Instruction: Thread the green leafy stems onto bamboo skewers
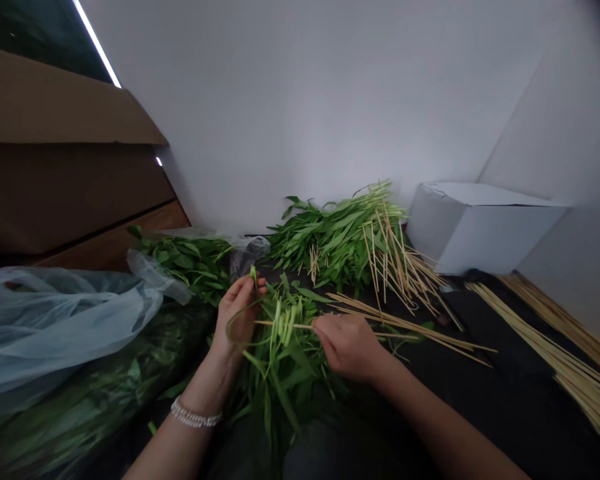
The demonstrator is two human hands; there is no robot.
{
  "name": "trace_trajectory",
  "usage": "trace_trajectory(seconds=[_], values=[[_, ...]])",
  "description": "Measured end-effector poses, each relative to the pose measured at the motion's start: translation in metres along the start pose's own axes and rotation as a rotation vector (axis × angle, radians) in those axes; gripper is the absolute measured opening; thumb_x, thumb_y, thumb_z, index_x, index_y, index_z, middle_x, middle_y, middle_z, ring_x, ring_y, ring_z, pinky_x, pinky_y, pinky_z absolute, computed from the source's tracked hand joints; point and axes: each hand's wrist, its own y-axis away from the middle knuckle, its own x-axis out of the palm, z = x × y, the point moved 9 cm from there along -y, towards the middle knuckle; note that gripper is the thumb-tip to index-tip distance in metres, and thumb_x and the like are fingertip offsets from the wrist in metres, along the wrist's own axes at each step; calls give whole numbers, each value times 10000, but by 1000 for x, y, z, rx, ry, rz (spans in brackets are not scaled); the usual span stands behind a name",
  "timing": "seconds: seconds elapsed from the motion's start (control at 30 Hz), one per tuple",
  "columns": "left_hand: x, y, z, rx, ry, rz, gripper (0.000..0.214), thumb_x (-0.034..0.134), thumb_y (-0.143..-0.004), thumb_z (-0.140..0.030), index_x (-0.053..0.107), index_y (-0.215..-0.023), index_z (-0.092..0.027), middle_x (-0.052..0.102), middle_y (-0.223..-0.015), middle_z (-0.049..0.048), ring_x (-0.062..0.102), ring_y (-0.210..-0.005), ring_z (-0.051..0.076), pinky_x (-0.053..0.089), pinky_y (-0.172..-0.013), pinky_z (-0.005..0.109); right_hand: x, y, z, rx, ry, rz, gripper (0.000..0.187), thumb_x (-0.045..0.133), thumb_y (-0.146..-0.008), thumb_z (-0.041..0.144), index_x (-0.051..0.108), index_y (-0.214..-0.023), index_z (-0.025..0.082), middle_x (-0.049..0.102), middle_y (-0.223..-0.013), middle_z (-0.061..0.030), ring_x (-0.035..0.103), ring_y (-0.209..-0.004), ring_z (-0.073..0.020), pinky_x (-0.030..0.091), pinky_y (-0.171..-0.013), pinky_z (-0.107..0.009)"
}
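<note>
My right hand (347, 343) is closed round a thin wooden skewer (303, 326) that points left. Several pale green stems of leafy greens (284, 323) are threaded side by side on it, their leaves hanging down towards me. Left of the skewer's tip, my left hand (240, 307) is raised and pinches a green stem (253, 272) between thumb and fingers. That stem's thin lower part curves down past the wrist. A beaded bracelet circles the left wrist. Loose green leaves (300, 380) lie beneath both hands.
Behind lies a heap of leafy greens (330, 233) with skewers (405, 267) across it. More skewers (545, 347) lie at right, near a white box (485, 227). At left are plastic-bagged greens (120, 380), a clear plastic bag (55, 327) and a cardboard box (70, 187).
</note>
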Motion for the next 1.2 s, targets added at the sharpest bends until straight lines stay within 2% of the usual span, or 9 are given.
trace_trajectory(seconds=[0.17,0.33,0.67,1.2], values=[[7,4,9,-29,-73,8,425,911,-456,-308,752,-813,-141,746,-723,27,645,-629,105,489,-628,206,-1,5,-18,69,131,-130,246,414,-914,119,631,-1029,136,646,-766,-45,599,-669,-150,413,-622,-258],[11,9,13,-54,-90,54,379,898,-498,-280,766,-831,-156,754,-731,27,658,-635,117,515,-677,234,-10,6,-19,73,174,-232,277,421,-919,113,633,-1098,122,680,-803,-62,638,-715,-155,462,-664,-255],[12,11,17,-79,-123,65,377,898,-502,-286,765,-835,-170,766,-779,42,691,-693,152,541,-748,281,-5,7,-24,125,194,-202,291,420,-922,120,646,-1103,139,697,-836,-70,651,-732,-160,481,-660,-255],[10,9,18,-83,-119,45,368,900,-491,-241,770,-826,-165,764,-761,44,676,-651,135,537,-696,255,1,7,-25,155,187,-174,274,412,-938,140,647,-1080,146,682,-784,-54,637,-676,-146,456,-613,-248]])
